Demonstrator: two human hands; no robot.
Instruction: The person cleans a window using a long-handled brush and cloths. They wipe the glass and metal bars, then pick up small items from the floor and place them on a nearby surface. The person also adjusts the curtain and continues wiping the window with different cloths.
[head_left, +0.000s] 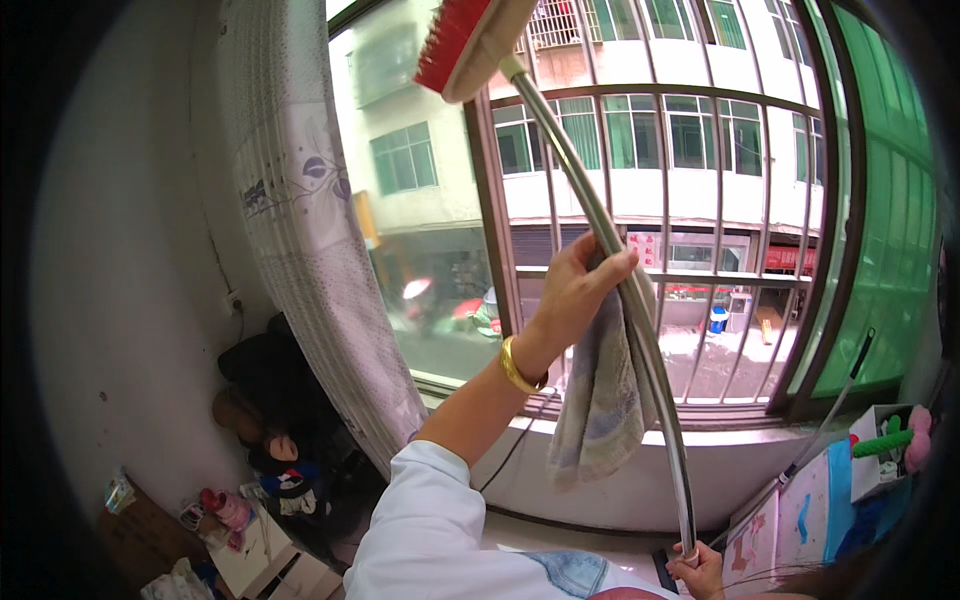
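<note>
My left hand (581, 292), with a gold-coloured bangle at its wrist, grips the upper part of a shiny metal broom handle (577, 172). A grey cloth (604, 390) hangs down from the same hand, beside the handle. Low in the picture, my right hand (697, 571) is closed around the handle's bottom end. The broom head (480, 45), pale with red bristles, is raised at the top of the picture in front of the window, its bristles facing left. The sliding window (487, 210) has metal bars (664, 187) across its right part.
A patterned curtain (300, 187) hangs left of the window. Below it stand a dark chair with clothes and a small white cabinet (251, 547) with items on top. At the right, a long-handled tool (825, 420) leans near a drawer unit (802, 510) bearing a white box (874, 465).
</note>
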